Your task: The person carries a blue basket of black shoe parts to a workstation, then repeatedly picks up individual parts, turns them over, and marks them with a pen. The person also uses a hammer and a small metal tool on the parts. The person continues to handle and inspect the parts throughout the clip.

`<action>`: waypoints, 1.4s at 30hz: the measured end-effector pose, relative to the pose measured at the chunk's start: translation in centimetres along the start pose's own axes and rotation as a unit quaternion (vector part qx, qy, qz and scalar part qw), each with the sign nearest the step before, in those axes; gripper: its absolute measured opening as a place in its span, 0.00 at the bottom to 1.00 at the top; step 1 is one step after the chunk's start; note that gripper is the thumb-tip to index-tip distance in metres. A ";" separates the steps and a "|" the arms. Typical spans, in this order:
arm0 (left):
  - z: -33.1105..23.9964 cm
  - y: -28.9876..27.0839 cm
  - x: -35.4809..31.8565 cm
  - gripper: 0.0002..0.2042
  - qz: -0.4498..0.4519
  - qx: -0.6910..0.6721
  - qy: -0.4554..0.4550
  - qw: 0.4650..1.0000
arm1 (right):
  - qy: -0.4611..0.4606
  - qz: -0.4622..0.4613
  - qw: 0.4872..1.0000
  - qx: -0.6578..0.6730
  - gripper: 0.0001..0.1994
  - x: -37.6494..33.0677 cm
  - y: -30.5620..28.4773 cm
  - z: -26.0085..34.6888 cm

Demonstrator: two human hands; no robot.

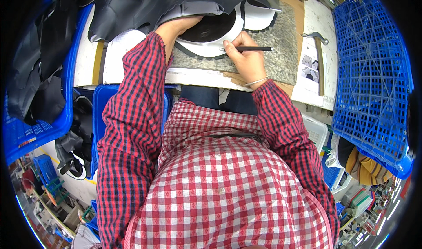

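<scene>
The right hand pinches a thin dark pen-like tool, its tip on the white edge of a black-and-white cut material piece lying on a speckled grey mat on the worktop. The left hand lies flat on the piece under a flap of black sheet material. The work seems mid-way: how much of the edge is done cannot be told. A hammer lies unused at the right.

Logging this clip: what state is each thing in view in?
Right hand: gripping the thin dark tool.
Thin dark tool: held level, tip on the white piece.
Left hand: pressed flat on the black-and-white piece.
Hammer: lying untouched on the table.
Blue crate: tilted beside the table.
</scene>
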State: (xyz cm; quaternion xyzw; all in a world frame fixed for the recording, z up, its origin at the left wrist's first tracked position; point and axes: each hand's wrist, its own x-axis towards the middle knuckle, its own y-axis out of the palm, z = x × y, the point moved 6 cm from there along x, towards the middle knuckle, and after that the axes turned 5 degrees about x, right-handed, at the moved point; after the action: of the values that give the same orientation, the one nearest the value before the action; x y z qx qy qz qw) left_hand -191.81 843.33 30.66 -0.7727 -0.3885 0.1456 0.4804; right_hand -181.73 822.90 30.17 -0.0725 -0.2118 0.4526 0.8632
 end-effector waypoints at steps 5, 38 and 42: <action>-4.2 -2.3 -2.0 0.19 -0.138 -0.131 0.163 0.968 | 0.090 -0.015 0.968 0.235 0.11 -1.1 -2.6 1.5; 11.6 -17.1 3.2 0.30 0.033 0.471 0.112 0.874 | -0.150 0.139 0.964 -0.172 0.20 0.6 -0.2 3.9; 9.8 -19.4 0.8 0.19 -0.007 0.408 0.161 0.899 | -0.145 0.065 0.958 -0.238 0.18 2.3 -7.9 1.6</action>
State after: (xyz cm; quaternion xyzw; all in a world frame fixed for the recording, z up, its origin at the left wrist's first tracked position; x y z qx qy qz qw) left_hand -206.11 854.74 42.53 -0.5190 -0.2176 0.1618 0.8106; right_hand -175.34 820.09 34.81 -0.2229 -0.4307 0.4503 0.7497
